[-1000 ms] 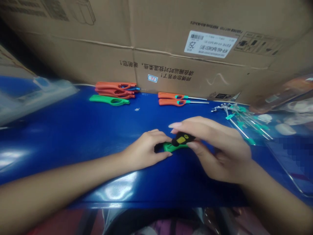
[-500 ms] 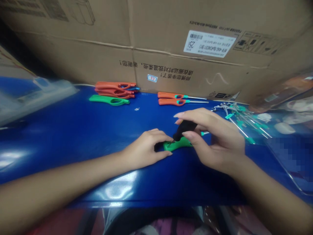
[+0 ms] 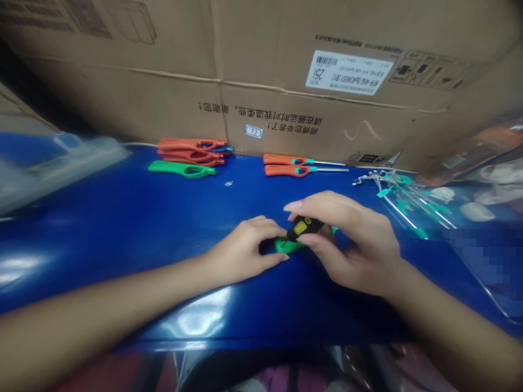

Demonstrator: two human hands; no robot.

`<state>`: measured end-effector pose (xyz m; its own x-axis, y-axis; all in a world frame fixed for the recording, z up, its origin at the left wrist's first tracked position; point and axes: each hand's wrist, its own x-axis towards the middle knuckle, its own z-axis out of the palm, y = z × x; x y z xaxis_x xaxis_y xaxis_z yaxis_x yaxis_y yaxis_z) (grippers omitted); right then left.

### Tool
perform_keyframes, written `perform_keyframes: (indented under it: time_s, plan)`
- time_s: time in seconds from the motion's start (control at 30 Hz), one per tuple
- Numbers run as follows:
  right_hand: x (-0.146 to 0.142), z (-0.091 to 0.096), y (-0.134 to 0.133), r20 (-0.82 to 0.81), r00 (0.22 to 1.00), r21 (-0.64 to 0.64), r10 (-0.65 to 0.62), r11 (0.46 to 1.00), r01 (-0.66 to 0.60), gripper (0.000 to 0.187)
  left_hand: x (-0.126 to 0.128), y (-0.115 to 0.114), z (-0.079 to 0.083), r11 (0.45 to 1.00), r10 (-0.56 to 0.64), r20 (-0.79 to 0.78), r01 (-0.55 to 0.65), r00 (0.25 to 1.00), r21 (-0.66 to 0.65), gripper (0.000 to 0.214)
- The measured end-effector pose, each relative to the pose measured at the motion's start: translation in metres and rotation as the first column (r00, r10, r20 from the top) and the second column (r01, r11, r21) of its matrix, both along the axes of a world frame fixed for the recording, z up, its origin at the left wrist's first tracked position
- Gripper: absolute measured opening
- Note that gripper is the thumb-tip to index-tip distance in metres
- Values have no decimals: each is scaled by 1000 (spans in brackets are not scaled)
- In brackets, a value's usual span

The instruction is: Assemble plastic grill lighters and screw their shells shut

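Green lighter shell (image 3: 286, 246) sits clamped by the left hand (image 3: 245, 253), while the right hand (image 3: 355, 247) pinches a black cap (image 3: 304, 227) that may slip askew.

Left hand (image 3: 245, 250): bare; slender fingers; wrist uncovered.
Right hand (image 3: 355, 250): bare; slender fingers; back of the hand and knuckles fully shown.
Fingernails (image 3: 292, 206): long, extending past the fingertips; rounded ends; smooth, glossy surface; clearest on the right index finger and thumb.
Left forearm (image 3: 102, 310): bare from the wrist to the lower left frame edge.
Right forearm (image 3: 461, 337): bare from the wrist to the lower right frame edge.
Clothing (image 3: 265, 378): strip of fabric below the near edge of the tabletop (image 3: 122, 228), between the forearms; pink-purple patch with dark and pale grey areas beside it; blurred, garment type cannot be told.
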<state>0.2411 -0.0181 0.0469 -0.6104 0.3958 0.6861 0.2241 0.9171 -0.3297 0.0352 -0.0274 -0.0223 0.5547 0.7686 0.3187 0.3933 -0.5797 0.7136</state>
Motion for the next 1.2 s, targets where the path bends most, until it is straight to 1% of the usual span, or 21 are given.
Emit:
perform_keyframes:
  time_s: [0.1,0.17,0.23,0.3,0.33,0.37,0.43,0.53,0.67,0.73,0.77,0.83,0.9,0.93,0.97,1.1,1.2]
  plan:
    - [0,1,0,19,997,73,-79,994,78,34,0,0,0,1000,-3,7,3,1000,-13,15]
    - [1,0,-1,23,994,77,-106,992,104,37,0,0,1,1000,-1,0,1,1000,-30,17]
    - [2,-1,-1,28,996,-15,-89,996,89,42,0,0,1,999,4,-8,-4,1000,-37,21]
    - [2,-2,-2,27,999,-121,-42,992,45,46,0,0,1,999,6,-12,-6,1000,-36,25]
    - [2,-2,-2,24,1000,-138,-17,990,20,45,0,0,0,999,2,-10,-2,1000,-33,25]
    - [2,-1,-2,23,1000,-127,-2,992,5,43,0,0,0,1000,-3,-6,3,1000,-27,25]
    - [1,0,-3,33,999,-61,-10,998,12,38,0,1,-1,1000,-6,2,6,1000,-9,23]
    - [-1,1,-4,67,994,0,-89,996,89,33,1,1,-2,1000,6,9,-6,1000,6,19]
    - [-3,-1,-4,-40,985,102,-170,980,173,28,2,1,-2,1000,19,12,-19,1000,-6,16]
    - [-2,-3,-3,-49,980,108,-194,974,198,30,2,0,-2,1000,31,6,-31,1000,-5,19]
    - [-1,-3,-3,-24,982,73,-190,979,191,33,2,0,-1,999,35,5,-35,999,-4,20]
    - [1,-3,-3,30,990,-68,-140,988,142,41,2,0,-1,999,40,7,-40,999,-5,22]
    - [2,-3,-3,31,996,-209,-78,974,83,46,2,-1,-1,999,38,9,-38,999,-6,23]
    - [3,-3,-4,20,998,-242,-67,968,70,45,2,-1,-2,999,37,9,-36,999,-6,23]
    - [2,-3,-4,11,997,-246,-74,967,74,42,2,-1,-2,999,37,6,-37,999,-4,23]
    - [-1,-3,-7,30,984,-119,-178,976,180,35,3,-1,-2,1000,31,-2,-31,1000,3,19]
    - [-4,-3,-9,43,974,-26,-223,974,224,32,3,0,-1,1000,22,6,-21,1000,-17,19]
